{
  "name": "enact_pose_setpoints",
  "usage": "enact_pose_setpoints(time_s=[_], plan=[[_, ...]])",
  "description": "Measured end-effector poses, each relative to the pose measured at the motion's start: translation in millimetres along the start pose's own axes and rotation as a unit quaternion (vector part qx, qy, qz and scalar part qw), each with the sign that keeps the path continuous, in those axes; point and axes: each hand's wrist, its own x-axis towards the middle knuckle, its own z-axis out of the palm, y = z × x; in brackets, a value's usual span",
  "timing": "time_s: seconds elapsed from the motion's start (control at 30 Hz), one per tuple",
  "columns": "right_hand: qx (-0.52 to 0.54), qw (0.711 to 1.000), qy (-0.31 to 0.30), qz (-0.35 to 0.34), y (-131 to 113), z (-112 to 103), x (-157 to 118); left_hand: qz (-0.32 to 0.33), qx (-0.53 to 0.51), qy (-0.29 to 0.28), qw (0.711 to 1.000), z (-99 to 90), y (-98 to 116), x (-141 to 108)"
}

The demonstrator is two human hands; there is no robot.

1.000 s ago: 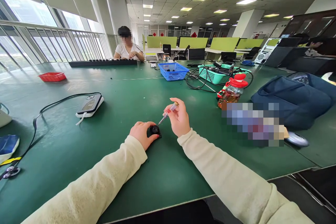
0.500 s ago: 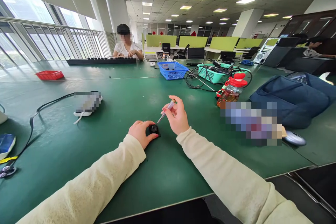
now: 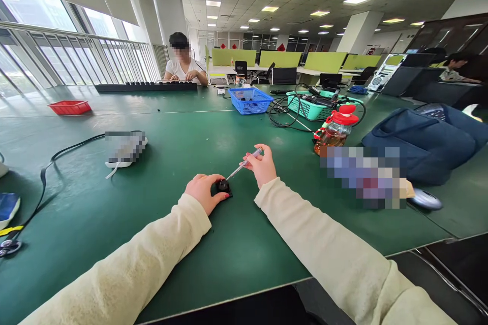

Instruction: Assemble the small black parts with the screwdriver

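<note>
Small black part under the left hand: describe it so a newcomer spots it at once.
On the green table, near its front edge, two cream-sleeved arms meet. The left hand steadies the small black part while the right hand aims a clear-handled screwdriver at it. Nothing else dark and round lies between the hands.

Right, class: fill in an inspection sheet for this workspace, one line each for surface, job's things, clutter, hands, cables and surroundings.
Surface: green table, matte.
Job's things: small black part lying on the table; clear-handled screwdriver, tip at the part.
Clutter: blue basket, teal basket, red tray, red-capped bottle, navy bag.
Hands: left hand steadies the part; right hand has the screwdriver in its grip.
Cables: black cable at left; tangle by the teal basket.
Surroundings: open office; a person at a keyboard.
</note>
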Motion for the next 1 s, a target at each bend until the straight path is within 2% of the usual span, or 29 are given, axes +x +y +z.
enact_pose_setpoints(time_s=[0.07,0.13,0.17,0.23,0.3,0.37,0.4,0.43,0.5,0.57,0.67,0.83,0.93,1.0], plan=[[-0.005,1.000,-0.004,-0.005,0.5,-0.2,0.3,0.001,0.001,-0.002,1.000,0.1,0.3,0.1],[-0.020,0.997,-0.022,-0.064,-3.2,2.3,-5.4,0.004,0.000,-0.002,1.000,0.5,0.0,0.1],[-0.034,0.992,-0.041,-0.115,-6.5,4.4,-10.6,0.005,0.000,-0.001,1.000,0.7,-0.3,0.0],[-0.079,0.968,-0.092,-0.220,-14.8,9.2,-24.2,0.006,0.000,0.000,1.000,1.2,-1.2,-0.2],[-0.148,0.931,-0.125,-0.309,-22.5,13.5,-37.7,0.008,-0.003,-0.001,1.000,1.5,-2.0,-0.6],[-0.197,0.904,-0.141,-0.353,-26.7,16.0,-45.7,0.014,-0.005,-0.002,1.000,1.7,-2.5,-1.0],[-0.201,0.901,-0.142,-0.356,-27.0,16.4,-46.7,0.017,-0.005,-0.002,1.000,1.7,-2.5,-1.0],[-0.194,0.907,-0.140,-0.347,-26.3,16.1,-45.5,0.017,-0.003,-0.001,1.000,1.5,-2.5,-1.0],[-0.145,0.936,-0.122,-0.297,-22.5,14.3,-37.8,0.013,0.001,0.003,1.000,1.1,-1.9,-0.8],[-0.072,0.968,-0.094,-0.220,-17.9,11.2,-26.4,0.009,0.004,0.001,1.000,0.4,-1.1,-0.4],[-0.010,0.995,-0.042,-0.093,-13.2,6.2,-11.5,0.008,0.001,-0.005,1.000,-0.2,-0.2,0.2],[0.026,0.997,0.011,0.075,-10.8,-0.1,-3.8,-0.003,-0.003,-0.011,1.000,-0.4,0.5,0.7],[0.045,0.990,0.024,0.128,-9.0,-1.7,-2.4,-0.003,-0.004,-0.014,1.000,-0.8,0.8,0.6],[0.044,0.989,0.025,0.136,-8.3,-1.3,-1.8,-0.002,-0.001,-0.012,1.000,-0.7,0.8,0.6]])
